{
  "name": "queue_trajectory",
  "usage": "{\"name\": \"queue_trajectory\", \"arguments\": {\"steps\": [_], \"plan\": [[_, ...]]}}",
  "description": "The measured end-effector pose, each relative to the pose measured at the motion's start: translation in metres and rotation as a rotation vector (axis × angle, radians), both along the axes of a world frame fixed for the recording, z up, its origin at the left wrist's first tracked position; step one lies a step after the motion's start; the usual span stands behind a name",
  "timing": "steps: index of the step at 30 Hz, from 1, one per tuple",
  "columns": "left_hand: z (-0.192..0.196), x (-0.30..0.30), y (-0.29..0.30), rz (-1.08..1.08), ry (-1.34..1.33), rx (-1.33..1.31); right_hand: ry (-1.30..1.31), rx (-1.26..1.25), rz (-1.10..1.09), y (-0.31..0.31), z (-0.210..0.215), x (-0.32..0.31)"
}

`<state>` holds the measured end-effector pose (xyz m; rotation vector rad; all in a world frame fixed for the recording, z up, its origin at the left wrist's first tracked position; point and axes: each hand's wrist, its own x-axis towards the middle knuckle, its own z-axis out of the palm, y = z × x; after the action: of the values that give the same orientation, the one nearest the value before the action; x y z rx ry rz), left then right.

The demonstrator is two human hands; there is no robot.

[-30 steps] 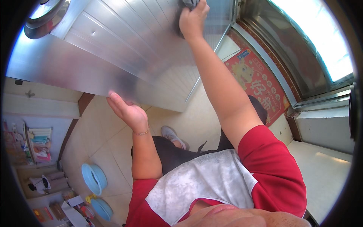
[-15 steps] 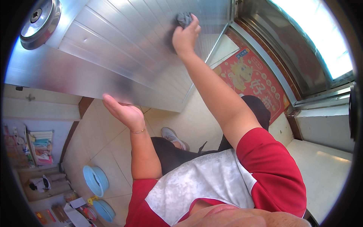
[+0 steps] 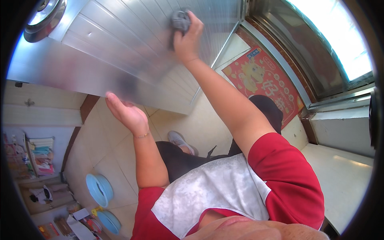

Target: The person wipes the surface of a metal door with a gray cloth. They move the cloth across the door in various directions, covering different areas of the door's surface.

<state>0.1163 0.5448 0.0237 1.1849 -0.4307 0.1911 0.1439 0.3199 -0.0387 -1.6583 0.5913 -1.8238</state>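
Grey cloth is bunched in the right hand, up against the ribbed face of a silvery metal door at the upper middle of the view. From the left, a round shiny lock fitting stands out near the door's smooth border, and a small dent marks the ribbed panel beyond it. The left hand, a thin bracelet at its wrist, is by the door's lower edge, palm showing, fingers stretched out and holding nothing; whether the fingertips touch the metal I cannot tell. Beige tiled floor spreads underneath, with a pale shoe planted on it. Farther right, the right hand's thumb and fingers close around the cloth, pinching it between them. Past that forearm lies a red mat with a yellow cartoon figure, next to a metal frame, and a bright window glares at the upper right, above a pale ledge. As for containers, a rack at the far left holds packed, many-coloured items too small to name. Rightward, two light blue basins stand on the floor, one nearer the lower edge with something yellow beside its rim; their contents are unclear.
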Motion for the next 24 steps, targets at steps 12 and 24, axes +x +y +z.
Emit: {"name": "queue_trajectory", "arguments": {"steps": [12, 24], "plan": [[-0.001, 0.01, 0.002, 0.008, -0.011, 0.001, 0.522, 1.577, 0.315, 0.052, -0.128, -0.014], [0.004, 0.031, 0.003, -0.032, -0.031, -0.018, -0.103, 1.343, 0.667, 0.092, 0.0, -0.007]]}}
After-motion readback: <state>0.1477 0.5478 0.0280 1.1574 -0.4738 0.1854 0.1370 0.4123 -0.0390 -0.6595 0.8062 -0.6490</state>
